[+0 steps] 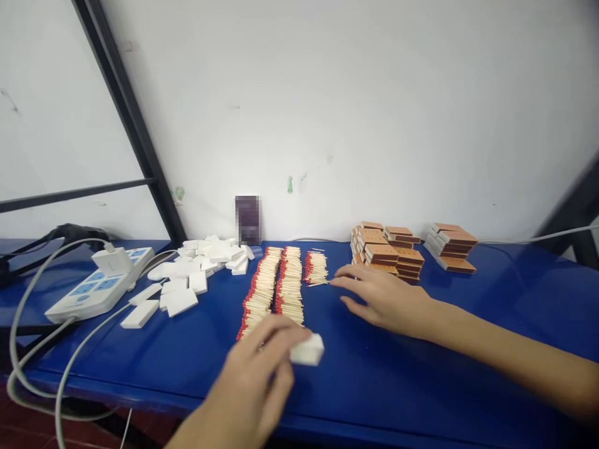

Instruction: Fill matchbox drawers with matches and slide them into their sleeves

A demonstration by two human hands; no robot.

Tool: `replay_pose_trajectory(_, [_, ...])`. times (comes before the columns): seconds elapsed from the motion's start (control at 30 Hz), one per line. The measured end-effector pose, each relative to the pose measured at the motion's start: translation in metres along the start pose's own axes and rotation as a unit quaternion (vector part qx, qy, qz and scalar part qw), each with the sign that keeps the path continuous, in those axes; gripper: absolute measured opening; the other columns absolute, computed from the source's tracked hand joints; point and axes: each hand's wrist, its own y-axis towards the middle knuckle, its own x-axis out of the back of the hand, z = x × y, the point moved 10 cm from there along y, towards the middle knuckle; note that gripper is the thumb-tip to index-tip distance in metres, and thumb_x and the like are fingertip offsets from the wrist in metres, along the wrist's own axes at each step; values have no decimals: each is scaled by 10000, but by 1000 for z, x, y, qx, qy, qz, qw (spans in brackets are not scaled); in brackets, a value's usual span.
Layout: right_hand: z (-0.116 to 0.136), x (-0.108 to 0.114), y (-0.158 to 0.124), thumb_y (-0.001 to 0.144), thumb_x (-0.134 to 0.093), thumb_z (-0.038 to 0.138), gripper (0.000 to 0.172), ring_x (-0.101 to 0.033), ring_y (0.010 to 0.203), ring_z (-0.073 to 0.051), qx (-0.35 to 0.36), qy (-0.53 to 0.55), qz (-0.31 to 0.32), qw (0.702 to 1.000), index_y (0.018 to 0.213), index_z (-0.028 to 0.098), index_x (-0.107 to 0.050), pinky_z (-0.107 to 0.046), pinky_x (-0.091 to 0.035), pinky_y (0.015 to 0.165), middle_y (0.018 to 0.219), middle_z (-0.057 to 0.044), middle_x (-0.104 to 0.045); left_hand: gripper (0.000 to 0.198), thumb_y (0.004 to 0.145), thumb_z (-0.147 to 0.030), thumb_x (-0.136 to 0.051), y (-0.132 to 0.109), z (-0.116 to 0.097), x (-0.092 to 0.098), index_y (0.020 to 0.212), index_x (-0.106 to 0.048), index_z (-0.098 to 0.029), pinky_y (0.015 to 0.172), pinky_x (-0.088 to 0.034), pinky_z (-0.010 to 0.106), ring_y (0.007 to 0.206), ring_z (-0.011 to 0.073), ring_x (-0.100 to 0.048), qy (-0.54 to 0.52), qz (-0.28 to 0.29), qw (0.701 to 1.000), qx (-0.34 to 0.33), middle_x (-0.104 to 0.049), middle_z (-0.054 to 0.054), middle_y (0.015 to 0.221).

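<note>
My left hand [255,374] is closed on a small white matchbox tray [307,350] just above the blue table [397,374], near the front end of the match rows. My right hand [381,293] reaches left with fingers stretched out and apart, its fingertips at the shortest row of red-tipped matches [316,268]. Two longer rows of matches [276,293] lie side by side to the left of it. Stacks of orange-brown matchbox sleeves [388,249] stand behind my right hand.
A heap of white inner trays [196,268] lies at the left. A white power strip [100,280] with grey cables sits at the far left edge. Another sleeve stack [452,246] stands at the right. A dark small box [248,218] leans on the white wall.
</note>
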Motion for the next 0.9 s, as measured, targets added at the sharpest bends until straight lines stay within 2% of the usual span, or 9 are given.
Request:
replay_pose_trajectory(0.1, [-11,-25,27,929,-515,200,272,-659,1003,-281,-29,-12,24,999,1166,152,-640,-452,-568,847,1161,-162,-645,384,896,12,-376,-7,-15,-36,1155,-598,-163,798,-567,226,878,146,-675,-42,15,997,-62,-658,92,1009])
replay_pose_trajectory(0.2, [-19,-40,37,954,-494,237,262,-649,1022,-280,-42,4,33,999,1150,146,-642,-447,-561,871,1144,-156,-639,394,831,34,-385,-15,-19,-54,1104,-610,-139,653,-575,238,739,160,-663,-5,6,996,-85,-653,100,904])
replay_pose_trajectory(0.3, [-18,-44,42,967,-489,259,263,-632,1079,-276,-42,7,22,999,1164,166,-636,-439,-544,914,1171,-148,-635,323,795,0,-408,-16,-21,-63,996,-619,-138,561,-559,298,631,191,-602,57,19,995,-79,-628,77,767])
replay_pose_trajectory(0.4, [-15,-49,45,971,-490,244,264,-622,1107,-282,-36,-6,20,999,1170,159,-641,-454,-534,935,1195,-154,-634,282,802,-31,-405,-14,-19,-66,946,-619,-142,568,-566,346,641,216,-589,97,39,993,-53,-603,82,744])
replay_pose_trajectory(0.53, [-7,-54,46,972,-470,189,241,-637,1057,-257,-6,11,14,1000,1079,162,-684,-431,-549,915,1126,-141,-660,347,834,-45,-390,-14,-16,-61,1096,-603,-128,639,-592,378,759,240,-631,94,47,994,-28,-618,118,869])
replay_pose_trajectory(0.63, [-1,-50,41,979,-449,182,266,-641,1057,-257,2,38,-3,999,1089,160,-691,-432,-559,908,1115,-147,-666,350,872,-85,-417,-16,-20,-56,1186,-569,-117,647,-592,387,782,247,-635,94,24,995,-39,-623,132,916])
replay_pose_trajectory(0.73, [10,-43,33,980,-440,180,280,-647,1042,-263,16,50,-12,999,1097,154,-693,-442,-570,902,1110,-153,-675,290,889,-130,-462,-17,-28,-54,1149,-589,-111,637,-590,402,776,261,-632,111,2,992,-56,-628,133,886])
replay_pose_trajectory(0.9, [30,-29,18,983,-429,166,284,-656,1005,-253,31,54,-14,998,1097,159,-689,-437,-589,873,1090,-142,-690,277,860,-168,-501,-19,-36,-59,1100,-618,-93,601,-584,414,722,268,-614,143,4,986,-86,-639,126,823])
